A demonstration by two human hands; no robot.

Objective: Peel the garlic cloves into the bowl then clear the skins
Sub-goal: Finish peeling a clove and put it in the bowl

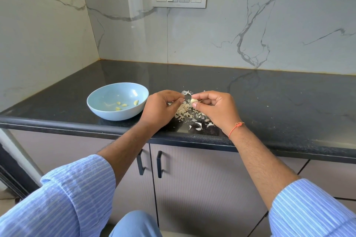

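My right hand pinches a garlic clove over the pile of skins on the black counter. My left hand, fingers curled, pinches at a skin beside it. The blue bowl, left, holds peeled cloves. I see no readable writing.

One pale garlic clove sits pinched up above the counter, just over the heap of papery skins strewn near the counter's front edge. Left of the heap, the light-blue bowl stands upright by that same front edge, holding a few peeled yellowish cloves on its bottom.
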